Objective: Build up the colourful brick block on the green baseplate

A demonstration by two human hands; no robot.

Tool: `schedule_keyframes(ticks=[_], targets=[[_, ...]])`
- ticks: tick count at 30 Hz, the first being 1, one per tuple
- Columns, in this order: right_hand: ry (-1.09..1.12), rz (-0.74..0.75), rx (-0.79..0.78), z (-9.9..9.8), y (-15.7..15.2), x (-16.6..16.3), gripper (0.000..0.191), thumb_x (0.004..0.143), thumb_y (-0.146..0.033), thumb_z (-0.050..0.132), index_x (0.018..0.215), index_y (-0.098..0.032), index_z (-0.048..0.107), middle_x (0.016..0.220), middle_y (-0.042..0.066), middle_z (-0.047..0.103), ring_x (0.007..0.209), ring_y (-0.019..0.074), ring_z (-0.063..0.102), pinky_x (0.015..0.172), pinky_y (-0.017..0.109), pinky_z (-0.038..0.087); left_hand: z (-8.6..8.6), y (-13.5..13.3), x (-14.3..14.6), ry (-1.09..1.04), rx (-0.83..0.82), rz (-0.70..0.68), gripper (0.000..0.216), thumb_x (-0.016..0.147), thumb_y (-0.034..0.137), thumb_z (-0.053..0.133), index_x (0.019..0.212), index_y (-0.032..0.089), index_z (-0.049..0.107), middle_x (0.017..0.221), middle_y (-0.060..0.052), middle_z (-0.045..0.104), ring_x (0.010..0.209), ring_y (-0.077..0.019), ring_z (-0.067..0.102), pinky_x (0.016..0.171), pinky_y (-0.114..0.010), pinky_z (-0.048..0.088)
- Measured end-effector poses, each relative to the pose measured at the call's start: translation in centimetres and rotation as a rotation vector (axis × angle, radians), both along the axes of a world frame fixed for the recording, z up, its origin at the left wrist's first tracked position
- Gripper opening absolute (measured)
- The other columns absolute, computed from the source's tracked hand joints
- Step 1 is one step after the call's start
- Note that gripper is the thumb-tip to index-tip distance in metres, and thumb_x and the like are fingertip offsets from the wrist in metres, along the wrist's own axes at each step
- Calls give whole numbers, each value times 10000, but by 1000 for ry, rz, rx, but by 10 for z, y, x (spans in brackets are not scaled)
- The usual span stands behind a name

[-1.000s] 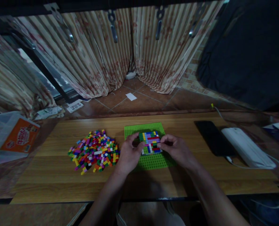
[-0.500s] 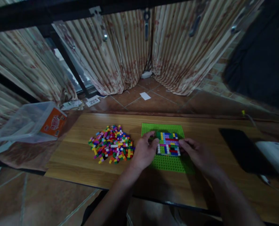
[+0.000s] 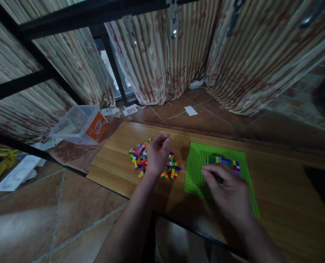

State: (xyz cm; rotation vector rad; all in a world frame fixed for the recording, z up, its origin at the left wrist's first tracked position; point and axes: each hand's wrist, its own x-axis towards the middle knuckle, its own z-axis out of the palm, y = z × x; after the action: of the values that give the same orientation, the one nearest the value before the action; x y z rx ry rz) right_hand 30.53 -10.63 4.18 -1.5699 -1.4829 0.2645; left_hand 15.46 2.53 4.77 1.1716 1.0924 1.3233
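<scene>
A loose heap of small coloured toy bricks [image 3: 137, 157] lies on the wooden table, partly covered by my left hand [image 3: 157, 156]. That hand hovers over the heap's far side with its fingers curled and thumb and fingertips together; whatever they pinch is too small to name. To the right is a green studded baseplate [image 3: 195, 170]. On it sits a flat multicoloured brick panel [image 3: 235, 166], mostly hidden behind my right hand [image 3: 229, 190]. The right thumb and index fingertip meet at the panel's near left side, and I cannot make out anything between them.
A clear plastic bin [image 3: 78, 126] with an orange label stands beyond the table's left end. A black flat object [image 3: 321, 186] lies at the table's right. Papers [image 3: 191, 110] are on the tiled floor by the striped curtains [image 3: 157, 62].
My left hand has left the brick panel and moved left over the heap. My right hand has shifted from the panel's right edge to in front of it. The view has turned left.
</scene>
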Motion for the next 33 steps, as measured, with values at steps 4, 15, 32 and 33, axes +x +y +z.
schedule_keyframes(ticks=[4,15,32,33], targets=[[-114,95,-61,-13,13,-30,188,919,-218,471,977,-197,648,930,54,676,857,175,655,760,294,506,2,2,-11,3,-10,8,220,744,263,657,925,139,680,786,-14,674,642,-84,581,597,-185,468],[-274,47,-261,-38,31,-47,257,900,-188,423,1028,-150,642,990,107,653,866,227,646,756,351,508,10,9,-34,-51,-39,79,214,733,267,678,905,138,680,736,-1,660,619,-75,574,597,-184,466],[-220,37,-308,-34,19,-61,256,835,-396,601,1012,-216,639,943,39,677,771,197,654,672,314,495,15,11,-44,-61,-40,117,191,743,246,662,900,142,686,834,-34,694,689,-93,611,621,-195,500],[-244,30,-315,-35,19,-62,260,823,-397,614,1014,-223,639,950,36,678,752,195,651,651,312,489,15,11,-44,-63,-40,118,189,743,245,660,899,141,685,836,-34,694,695,-95,613,625,-197,502]])
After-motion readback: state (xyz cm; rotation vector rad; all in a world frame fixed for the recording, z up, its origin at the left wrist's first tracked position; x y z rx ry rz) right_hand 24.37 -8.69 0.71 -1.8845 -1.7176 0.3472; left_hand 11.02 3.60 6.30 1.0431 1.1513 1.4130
